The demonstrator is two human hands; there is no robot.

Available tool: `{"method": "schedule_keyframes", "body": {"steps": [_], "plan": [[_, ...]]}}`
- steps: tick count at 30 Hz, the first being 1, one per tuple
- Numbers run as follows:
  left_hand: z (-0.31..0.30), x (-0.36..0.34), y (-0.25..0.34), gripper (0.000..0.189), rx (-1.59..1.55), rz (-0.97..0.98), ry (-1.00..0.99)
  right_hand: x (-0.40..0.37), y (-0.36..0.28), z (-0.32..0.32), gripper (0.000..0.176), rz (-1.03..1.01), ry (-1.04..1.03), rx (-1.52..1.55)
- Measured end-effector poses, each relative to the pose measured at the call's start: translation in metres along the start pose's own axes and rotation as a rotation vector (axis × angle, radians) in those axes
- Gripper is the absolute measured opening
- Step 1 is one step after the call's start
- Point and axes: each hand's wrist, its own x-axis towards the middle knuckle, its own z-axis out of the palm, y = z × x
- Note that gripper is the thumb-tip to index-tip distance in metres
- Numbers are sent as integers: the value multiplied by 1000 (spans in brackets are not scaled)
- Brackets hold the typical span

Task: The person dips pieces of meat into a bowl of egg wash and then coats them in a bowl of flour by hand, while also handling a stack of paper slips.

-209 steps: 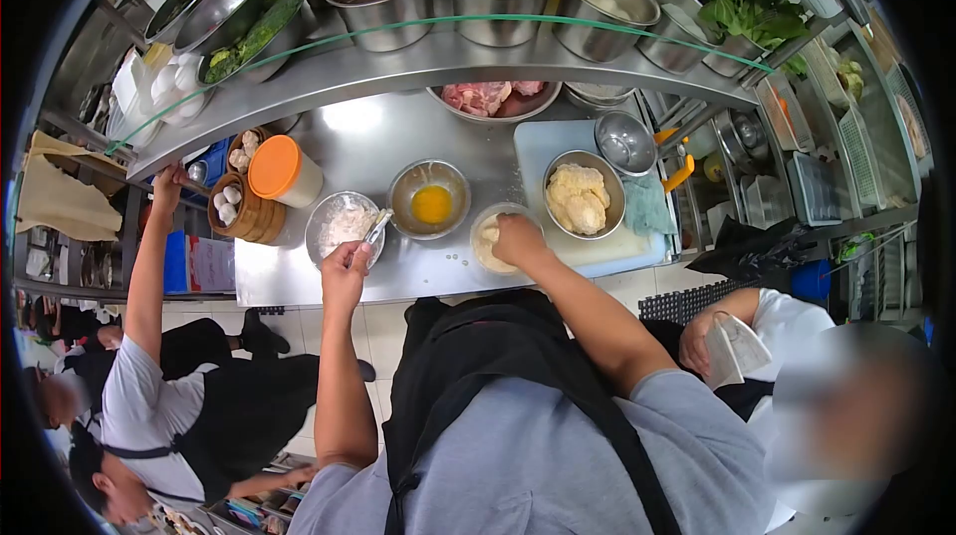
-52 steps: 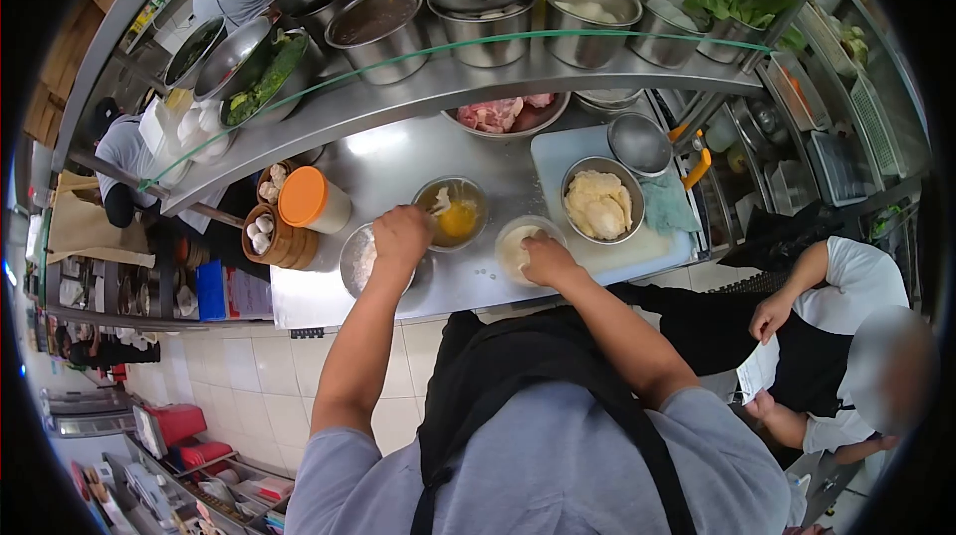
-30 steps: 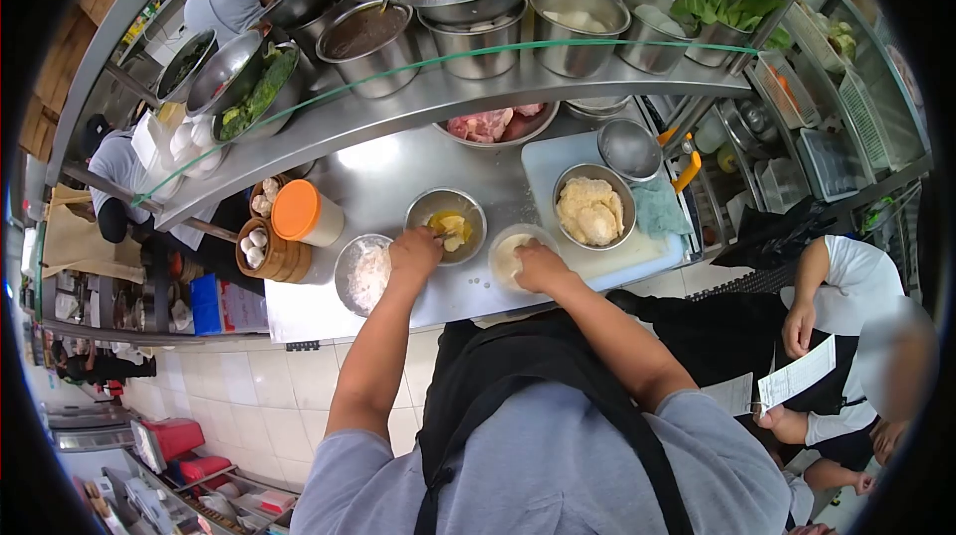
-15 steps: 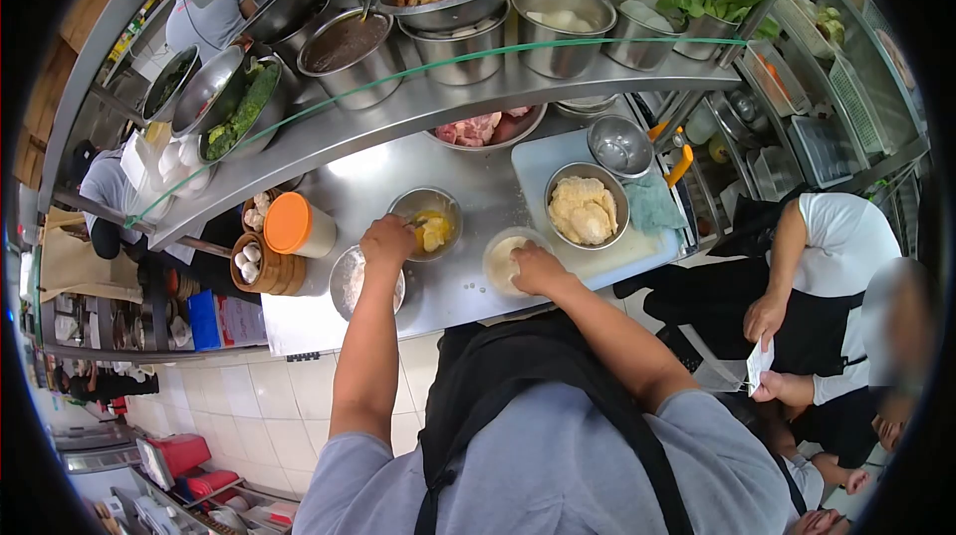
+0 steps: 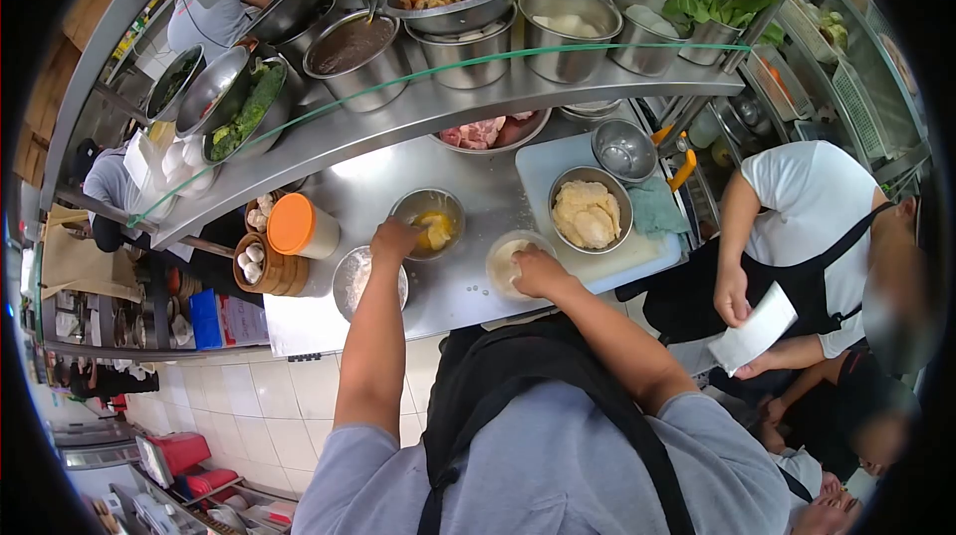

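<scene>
My left hand [image 5: 395, 239] is at the left rim of a steel bowl [image 5: 449, 198] with yellow egg-like food [image 5: 435, 230] in it; its fingers are bent together, and what they grip is too small to make out. At a shallow bowl of whitish powder or liquid [image 5: 506, 254], my right hand [image 5: 539, 271] has its fingers curled down over the edge, their tips hidden. Below my left hand sits a bowl with white flour-like powder [image 5: 358, 279]. A steel bowl of pale battered pieces [image 5: 588, 214] stands to the right on a cutting board [image 5: 538, 158].
An orange-lidded tub [image 5: 290, 223] and a bamboo steamer [image 5: 286, 273] stand left. A bowl of raw meat [image 5: 488, 133] is behind, under a steel shelf [image 5: 458, 105] holding food pots. A green cloth [image 5: 657, 207] lies right. A co-worker [image 5: 797, 226] holds white paper at the right.
The co-worker at the right has moved closer and the paper is now spread wider. My left hand has shifted slightly at the egg bowl; my right hand stays at its bowl.
</scene>
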Motion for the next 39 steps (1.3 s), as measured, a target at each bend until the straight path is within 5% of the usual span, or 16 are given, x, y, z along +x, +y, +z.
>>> {"method": "schedule_keyframes", "body": {"steps": [5, 11, 13, 17, 21, 25, 30, 39], "plan": [[42, 30, -32, 41, -24, 68, 171, -3, 2, -2, 51, 9, -5, 21], [-6, -33, -23, 22, -156, 134, 207, -10, -10, -8, 56, 5, 50, -84], [13, -38, -26, 21, -71, 252, 363, -2, -8, 11, 60, -22, 104, -172], [37, -47, -27, 22, -24, 231, 363, 32, 25, 57, 62, -161, 166, -304], [-1, -70, -21, 24, -190, 269, 546, 13, -2, 3, 63, -93, -15, -229], [-41, -94, -7, 24, -352, 286, 544, 1, -14, 6, 60, 31, 20, -239], [-11, -82, -13, 23, -350, 235, 490, 36, 15, 42, 68, -26, 104, -121], [-10, -78, -24, 24, -402, 247, 487, 22, 6, 24, 41, 71, 2, -124]]}}
